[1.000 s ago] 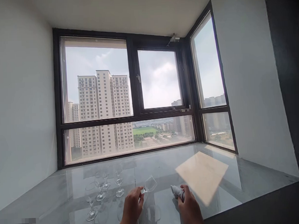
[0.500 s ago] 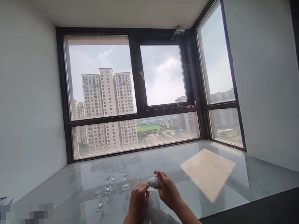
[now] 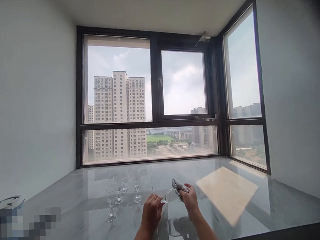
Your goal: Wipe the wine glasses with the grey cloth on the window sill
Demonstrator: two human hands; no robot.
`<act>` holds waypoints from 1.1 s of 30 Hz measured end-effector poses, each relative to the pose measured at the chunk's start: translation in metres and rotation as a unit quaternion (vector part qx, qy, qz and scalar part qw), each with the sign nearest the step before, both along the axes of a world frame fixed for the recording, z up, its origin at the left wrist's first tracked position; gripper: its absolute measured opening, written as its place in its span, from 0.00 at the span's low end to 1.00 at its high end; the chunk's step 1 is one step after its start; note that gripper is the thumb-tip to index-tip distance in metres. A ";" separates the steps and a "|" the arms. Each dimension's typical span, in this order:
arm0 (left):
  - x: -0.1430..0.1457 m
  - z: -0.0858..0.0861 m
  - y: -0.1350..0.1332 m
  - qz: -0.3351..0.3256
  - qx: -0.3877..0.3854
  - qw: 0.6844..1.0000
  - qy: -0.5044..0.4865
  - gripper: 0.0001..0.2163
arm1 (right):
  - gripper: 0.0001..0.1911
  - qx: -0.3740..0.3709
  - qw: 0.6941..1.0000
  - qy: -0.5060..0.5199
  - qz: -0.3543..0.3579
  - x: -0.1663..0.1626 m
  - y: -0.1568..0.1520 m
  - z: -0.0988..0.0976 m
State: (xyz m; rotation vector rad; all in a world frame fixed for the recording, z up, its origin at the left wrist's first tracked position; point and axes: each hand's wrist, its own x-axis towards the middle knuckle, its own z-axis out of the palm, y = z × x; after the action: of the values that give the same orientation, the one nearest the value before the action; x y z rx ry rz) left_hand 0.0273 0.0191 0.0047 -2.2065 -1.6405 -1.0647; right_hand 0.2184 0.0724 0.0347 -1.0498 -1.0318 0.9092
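My left hand (image 3: pixel 153 208) is closed on the stem and foot end of a clear wine glass (image 3: pixel 171 196), which lies sideways in the air above the glossy sill. A grey-white cloth (image 3: pixel 178 186) is bunched in my right hand (image 3: pixel 189 197), pressed at the glass's rim end. Left of my hands, several clear stemmed glasses stand upright, among them a near one (image 3: pixel 111 205) and one closer to my hands (image 3: pixel 137 194).
The grey polished sill (image 3: pixel 73 200) mirrors the hands and glasses. A bright sunlit patch (image 3: pixel 228 194) lies to the right. Dark-framed windows (image 3: pixel 155 124) rise behind, between pale walls. A partly blurred object (image 3: pixel 12 202) sits at the lower left.
My right hand and the cloth have shifted right, away from my left hand, and more of the glass bowl shows between them. The camera view has also turned slightly.
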 end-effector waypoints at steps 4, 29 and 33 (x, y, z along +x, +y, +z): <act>0.000 -0.002 0.001 0.006 0.030 0.999 -0.009 0.10 | 0.33 -0.017 0.999 0.040 -0.024 -0.007 -0.004 -0.018; -0.003 -0.010 0.008 -0.031 0.049 0.997 -0.051 0.11 | 0.31 0.005 0.998 -0.014 0.068 0.020 -0.005 0.015; -0.007 -0.012 0.009 0.016 0.037 0.991 -0.129 0.14 | 0.30 0.015 0.998 -0.041 0.035 0.022 -0.009 0.011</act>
State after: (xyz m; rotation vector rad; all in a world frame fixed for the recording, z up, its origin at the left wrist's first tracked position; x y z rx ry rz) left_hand 0.0199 0.0282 -0.0073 -2.0597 -1.6966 -1.4291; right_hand 0.2406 0.0637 0.0459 -1.0389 -1.1535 0.9095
